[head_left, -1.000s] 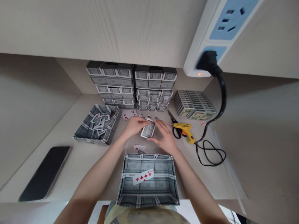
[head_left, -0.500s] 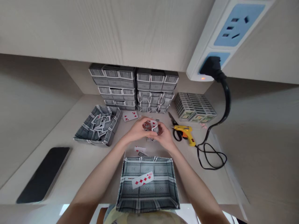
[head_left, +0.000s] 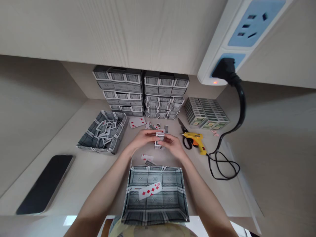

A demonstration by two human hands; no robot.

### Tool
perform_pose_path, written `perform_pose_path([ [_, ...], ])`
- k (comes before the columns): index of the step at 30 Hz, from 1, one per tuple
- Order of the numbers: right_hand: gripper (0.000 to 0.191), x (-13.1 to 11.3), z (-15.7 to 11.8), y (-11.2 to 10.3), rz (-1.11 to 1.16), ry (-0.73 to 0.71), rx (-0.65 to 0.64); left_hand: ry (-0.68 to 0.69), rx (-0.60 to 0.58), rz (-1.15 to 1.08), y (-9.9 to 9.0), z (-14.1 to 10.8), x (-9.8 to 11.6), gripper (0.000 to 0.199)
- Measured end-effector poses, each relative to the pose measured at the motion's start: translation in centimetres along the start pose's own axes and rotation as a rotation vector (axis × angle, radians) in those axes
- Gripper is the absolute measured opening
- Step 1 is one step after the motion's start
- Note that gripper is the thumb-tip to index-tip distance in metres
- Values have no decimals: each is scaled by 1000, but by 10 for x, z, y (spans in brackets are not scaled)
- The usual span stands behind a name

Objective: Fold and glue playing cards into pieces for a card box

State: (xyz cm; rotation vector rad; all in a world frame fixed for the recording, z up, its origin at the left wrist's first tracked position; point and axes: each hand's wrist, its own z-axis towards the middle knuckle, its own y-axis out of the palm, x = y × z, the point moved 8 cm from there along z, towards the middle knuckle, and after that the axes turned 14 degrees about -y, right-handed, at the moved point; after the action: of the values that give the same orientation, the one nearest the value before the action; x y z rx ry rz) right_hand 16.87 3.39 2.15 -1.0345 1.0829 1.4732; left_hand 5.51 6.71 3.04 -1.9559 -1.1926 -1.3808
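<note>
In the head view, the left hand and the right hand hold together the bent playing card; the grip of both is narrow, with fingers pressed upon it. This card is above the middle of the counter. At the front edge stands an open box, containing a diamond card. The phone lies near the front left corner, the yellow glue gun toward the right edge.

The cards look papery, the glue gun plastic.
</note>
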Motion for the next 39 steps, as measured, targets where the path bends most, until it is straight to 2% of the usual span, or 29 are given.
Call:
perform_pose_path([
  [3, 35, 10, -2, 0, 51, 47, 2, -50, 37, -77, -7, 7, -14, 50],
  [6, 32, 18, -3, -5, 39, 79, 31, -70, 139, -112, -15, 12, -24, 44],
  [11, 30, 26, -6, -8, 26, 92, 68, -23, 234, -107, -19, 13, -27, 33],
  [24, 32, 37, -7, -10, 103, 147, 68, -50, 226, -130, -17, 18, -36, 32],
  [29, 41, 38, -7, -10, 119, 166, 64, -70, 221, -106, -16, 17, -36, 35],
  [39, 41, 32, -8, -8, 76, 177, 55, -81, 203, -69, -14, 14, -32, 33],
])
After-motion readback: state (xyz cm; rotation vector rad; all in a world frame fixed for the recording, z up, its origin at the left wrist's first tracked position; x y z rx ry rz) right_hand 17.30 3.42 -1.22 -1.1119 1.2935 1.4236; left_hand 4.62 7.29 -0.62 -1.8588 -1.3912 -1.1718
